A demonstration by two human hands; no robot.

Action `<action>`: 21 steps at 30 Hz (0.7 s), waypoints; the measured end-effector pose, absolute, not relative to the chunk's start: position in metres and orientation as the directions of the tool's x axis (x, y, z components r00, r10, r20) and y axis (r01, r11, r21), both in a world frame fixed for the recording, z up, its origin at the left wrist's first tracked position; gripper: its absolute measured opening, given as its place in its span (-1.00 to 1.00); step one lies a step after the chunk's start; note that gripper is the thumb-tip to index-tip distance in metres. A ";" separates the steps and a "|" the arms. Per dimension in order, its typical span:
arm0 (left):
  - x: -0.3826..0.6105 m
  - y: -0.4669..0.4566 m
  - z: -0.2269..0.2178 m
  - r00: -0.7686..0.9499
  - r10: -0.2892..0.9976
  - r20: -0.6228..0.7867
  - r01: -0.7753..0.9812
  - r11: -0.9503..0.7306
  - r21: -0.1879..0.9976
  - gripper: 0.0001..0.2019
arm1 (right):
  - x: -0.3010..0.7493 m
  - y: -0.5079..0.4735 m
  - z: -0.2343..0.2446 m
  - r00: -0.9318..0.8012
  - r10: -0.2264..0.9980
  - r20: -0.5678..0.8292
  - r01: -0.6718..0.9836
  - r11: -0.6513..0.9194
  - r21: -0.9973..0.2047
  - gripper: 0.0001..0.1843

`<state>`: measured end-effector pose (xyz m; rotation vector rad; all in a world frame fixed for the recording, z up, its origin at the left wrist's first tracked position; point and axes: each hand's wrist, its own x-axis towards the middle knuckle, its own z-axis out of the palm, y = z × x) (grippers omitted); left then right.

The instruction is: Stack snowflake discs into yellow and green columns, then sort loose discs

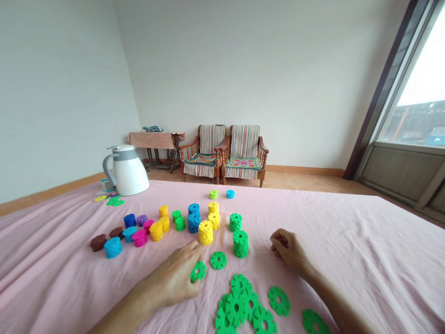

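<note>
My left hand (181, 273) is closed on a green notched plastic disc (198, 271), held tilted between thumb and fingers. Just past it, a single green disc (218, 260) lies flat on the pink cloth. My right hand (287, 248) rests on the cloth with its fingers curled; whatever they may hold is hidden. Between the hands stand a taller green stack (240, 244) and another green stack (235, 222) behind it. A loose pile of green discs (238, 304) lies nearest me, with separate discs (278, 300) to its right.
Stacks in yellow (206, 233), blue (194, 222), pink (139, 238), light blue (113, 247) and brown (98, 242) stand left of centre. A white jug (130, 171) is at the far left. Two wooden armchairs (245, 153) stand beyond the cloth's far edge.
</note>
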<state>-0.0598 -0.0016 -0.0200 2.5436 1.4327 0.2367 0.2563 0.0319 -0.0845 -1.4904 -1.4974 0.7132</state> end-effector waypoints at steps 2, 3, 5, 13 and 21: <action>-0.057 -0.005 -0.021 0.518 0.855 0.030 0.829 -0.511 0.229 -0.75 | 0.256 0.032 -0.085 0.108 0.975 0.194 0.488 0.118 -0.865 -0.85; -0.056 -0.006 -0.020 0.520 0.854 0.022 0.832 -0.512 0.214 -0.73 | 0.256 0.032 -0.086 0.109 0.974 0.197 0.495 0.119 -0.861 -0.85; -0.055 -0.006 -0.018 0.523 0.852 0.001 0.836 -0.513 0.195 -0.70 | 0.256 0.033 -0.087 0.106 0.974 0.202 0.504 0.122 -0.855 -0.85; -0.064 -0.002 -0.014 0.574 0.817 -0.050 0.810 -0.559 0.176 -0.63 | 0.257 0.034 -0.088 0.100 0.972 0.212 0.533 0.128 -0.836 -0.85; -0.038 -0.026 -0.004 0.552 0.834 0.020 0.784 -0.527 0.328 -0.81 | 0.256 0.031 -0.083 0.078 0.972 0.220 0.548 0.143 -0.824 -0.86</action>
